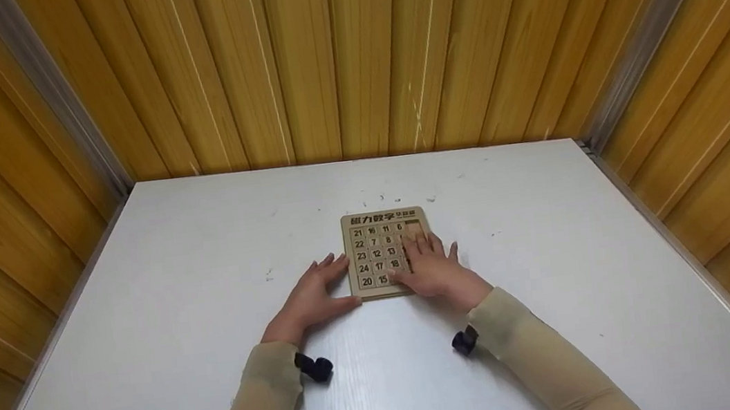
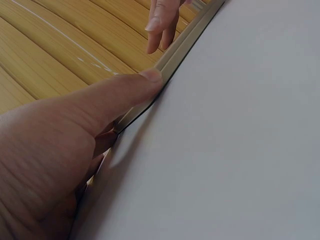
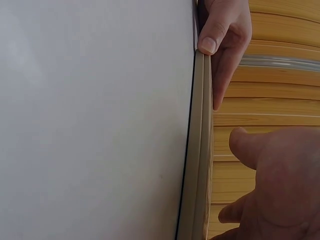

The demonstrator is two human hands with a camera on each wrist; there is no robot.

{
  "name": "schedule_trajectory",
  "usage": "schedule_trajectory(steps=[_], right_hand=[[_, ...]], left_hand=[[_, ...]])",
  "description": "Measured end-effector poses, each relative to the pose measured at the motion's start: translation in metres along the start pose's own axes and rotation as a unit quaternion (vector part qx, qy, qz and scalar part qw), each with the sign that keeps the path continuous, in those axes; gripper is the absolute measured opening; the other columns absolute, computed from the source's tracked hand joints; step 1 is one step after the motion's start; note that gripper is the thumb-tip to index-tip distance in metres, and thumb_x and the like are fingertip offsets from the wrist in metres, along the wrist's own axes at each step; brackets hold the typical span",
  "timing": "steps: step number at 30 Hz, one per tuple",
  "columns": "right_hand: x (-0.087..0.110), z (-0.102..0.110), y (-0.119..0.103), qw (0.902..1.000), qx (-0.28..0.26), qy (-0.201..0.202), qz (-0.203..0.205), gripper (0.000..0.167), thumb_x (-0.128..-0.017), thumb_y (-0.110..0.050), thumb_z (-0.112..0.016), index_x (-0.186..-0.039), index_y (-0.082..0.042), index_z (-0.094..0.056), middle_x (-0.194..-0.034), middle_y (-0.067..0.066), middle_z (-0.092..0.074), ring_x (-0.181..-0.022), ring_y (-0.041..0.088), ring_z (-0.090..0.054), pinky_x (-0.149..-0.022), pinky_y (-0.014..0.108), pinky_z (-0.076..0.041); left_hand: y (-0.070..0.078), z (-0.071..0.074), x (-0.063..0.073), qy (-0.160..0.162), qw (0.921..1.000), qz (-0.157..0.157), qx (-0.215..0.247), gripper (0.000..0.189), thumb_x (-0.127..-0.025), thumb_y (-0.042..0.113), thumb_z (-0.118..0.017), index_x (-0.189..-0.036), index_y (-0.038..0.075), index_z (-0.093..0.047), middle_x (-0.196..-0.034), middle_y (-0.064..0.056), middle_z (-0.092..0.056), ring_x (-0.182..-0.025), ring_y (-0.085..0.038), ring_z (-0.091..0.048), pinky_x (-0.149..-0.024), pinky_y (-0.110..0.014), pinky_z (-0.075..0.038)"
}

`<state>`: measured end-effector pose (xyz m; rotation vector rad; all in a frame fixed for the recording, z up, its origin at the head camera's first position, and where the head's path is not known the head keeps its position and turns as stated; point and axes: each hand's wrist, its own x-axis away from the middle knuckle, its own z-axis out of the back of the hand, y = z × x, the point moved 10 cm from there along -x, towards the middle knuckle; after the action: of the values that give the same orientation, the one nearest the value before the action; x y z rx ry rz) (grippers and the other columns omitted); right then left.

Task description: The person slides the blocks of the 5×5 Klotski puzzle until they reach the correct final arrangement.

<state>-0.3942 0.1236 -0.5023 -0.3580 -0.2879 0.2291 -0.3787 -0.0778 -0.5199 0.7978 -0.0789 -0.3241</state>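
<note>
A wooden sliding number puzzle [image 1: 376,254] lies flat on the white table, with numbered tiles in a frame and Chinese lettering along its top. Its top-right cell [image 1: 413,225] shows bare wood without a tile. My left hand [image 1: 313,296] holds the near-left corner, thumb against the front edge and fingers along the left side. In the left wrist view, the left thumb [image 2: 130,90] presses the frame's edge. Over the right-hand columns, my right hand [image 1: 434,269] is spread, fingertips on the tiles, hiding several of them. The right thumb [image 3: 245,145] hovers low over the bottom row.
The white table [image 1: 202,239] extends around the puzzle, with small dark marks behind it. Yellow wood-look panels [image 1: 333,62] wall in the back and both sides. Each wrist bears a small black camera [image 1: 319,369].
</note>
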Motion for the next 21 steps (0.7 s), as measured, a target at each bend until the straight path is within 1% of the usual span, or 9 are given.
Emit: schedule_trajectory(steps=[5,11,17,21], right_hand=[[-0.005,0.001,0.000,1.0000,-0.002,-0.003,-0.004,0.091,-0.102,-0.061,-0.048,-0.166,-0.009,-0.010,-0.172,0.023,-0.002,-0.160,0.045,0.006,-0.123,0.075,0.010],[-0.014,0.004,-0.001,0.9997,0.018,-0.007,-0.011,0.089,-0.102,-0.060,-0.048,-0.166,-0.009,-0.012,-0.173,0.021,-0.007,-0.160,0.045,0.003,-0.122,0.077,0.007],[-0.023,0.006,-0.001,0.9993,0.029,-0.012,-0.017,0.090,-0.102,-0.061,-0.047,-0.166,-0.009,-0.011,-0.173,0.023,-0.006,-0.160,0.045,0.003,-0.123,0.077,0.005],[-0.027,0.007,0.000,0.9994,0.026,-0.013,-0.018,0.091,-0.102,-0.062,-0.047,-0.166,-0.008,-0.010,-0.173,0.022,-0.004,-0.160,0.044,0.005,-0.123,0.077,0.006]], left_hand=[[-0.001,0.000,0.000,0.000,1.0000,0.001,-0.003,0.086,-0.083,0.038,-0.085,-0.156,0.017,-0.045,-0.165,-0.003,-0.040,-0.158,-0.038,-0.023,-0.131,-0.055,-0.019],[-0.002,0.000,0.000,0.002,1.0000,0.007,0.000,0.086,-0.082,0.037,-0.086,-0.156,0.018,-0.046,-0.165,-0.003,-0.041,-0.158,-0.039,-0.024,-0.131,-0.055,-0.020],[-0.001,0.000,0.001,-0.002,0.9999,0.012,-0.001,0.086,-0.083,0.039,-0.085,-0.156,0.019,-0.045,-0.165,-0.002,-0.040,-0.159,-0.038,-0.023,-0.131,-0.056,-0.020],[0.000,0.001,0.001,-0.001,1.0000,0.004,-0.005,0.086,-0.083,0.038,-0.085,-0.156,0.017,-0.045,-0.165,-0.003,-0.040,-0.158,-0.038,-0.025,-0.130,-0.057,-0.020]])
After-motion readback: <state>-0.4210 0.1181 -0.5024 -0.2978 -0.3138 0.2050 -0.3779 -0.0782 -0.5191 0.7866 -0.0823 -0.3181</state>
